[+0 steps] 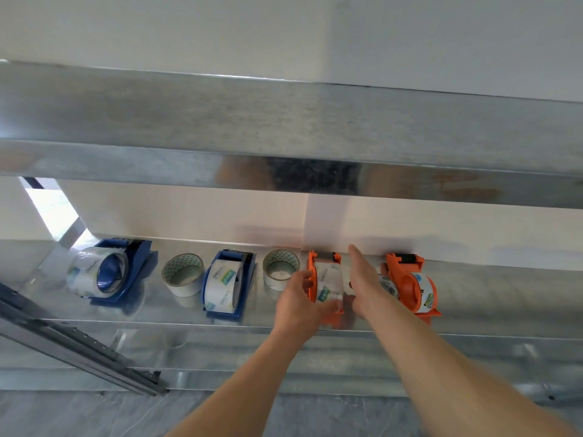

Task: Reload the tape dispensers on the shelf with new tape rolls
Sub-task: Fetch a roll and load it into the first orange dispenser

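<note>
Orange tape dispenser (313, 263) sits near the shelf (479, 288) front edge. My left hand (296, 301) clasps its tape roll (329, 282) with curled fingers. My right hand (366, 279) holds nothing, fingers straight. Risk: a hard pull could drag the dispenser off.

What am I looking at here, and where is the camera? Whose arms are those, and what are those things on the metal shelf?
No machine here: a person works bare-handed, and the single camera sits on their head, looking along their arms. On the metal shelf lie two blue dispensers and two orange ones, all carrying tape rolls, with two loose rolls between them. The left hand grips the left orange dispenser. The right hand reaches between it and the right orange dispenser, fingers straight, holding nothing.
</note>
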A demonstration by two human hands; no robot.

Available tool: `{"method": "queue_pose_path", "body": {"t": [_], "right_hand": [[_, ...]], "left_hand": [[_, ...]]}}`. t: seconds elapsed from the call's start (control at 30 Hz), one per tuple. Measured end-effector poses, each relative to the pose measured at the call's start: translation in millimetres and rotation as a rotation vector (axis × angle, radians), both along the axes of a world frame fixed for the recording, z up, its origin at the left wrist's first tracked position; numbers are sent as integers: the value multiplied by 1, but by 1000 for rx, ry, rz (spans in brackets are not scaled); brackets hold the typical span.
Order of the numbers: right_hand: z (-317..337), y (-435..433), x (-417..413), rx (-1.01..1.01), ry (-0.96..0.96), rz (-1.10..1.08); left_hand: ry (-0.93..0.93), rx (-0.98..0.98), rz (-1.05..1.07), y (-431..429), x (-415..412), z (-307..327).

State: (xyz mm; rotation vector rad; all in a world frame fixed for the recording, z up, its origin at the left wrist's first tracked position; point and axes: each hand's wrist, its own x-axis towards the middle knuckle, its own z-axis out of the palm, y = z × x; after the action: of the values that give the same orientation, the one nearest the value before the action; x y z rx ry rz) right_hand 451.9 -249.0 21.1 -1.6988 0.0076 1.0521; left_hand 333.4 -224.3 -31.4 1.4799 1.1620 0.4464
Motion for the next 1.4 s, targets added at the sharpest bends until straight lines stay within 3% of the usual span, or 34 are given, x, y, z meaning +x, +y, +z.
{"method": "queue_pose_path", "body": {"t": [0.17, 0.93, 1.4], "right_hand": [[4, -7, -4, 34, -154, 18], [25, -85, 14, 221, -485, 153], [33, -114, 36, 283, -442, 78]], "left_hand": [[22, 59, 8, -5, -4, 7], [-23, 261, 219, -103, 11, 51], [-25, 307, 194, -126, 41, 59]]}}
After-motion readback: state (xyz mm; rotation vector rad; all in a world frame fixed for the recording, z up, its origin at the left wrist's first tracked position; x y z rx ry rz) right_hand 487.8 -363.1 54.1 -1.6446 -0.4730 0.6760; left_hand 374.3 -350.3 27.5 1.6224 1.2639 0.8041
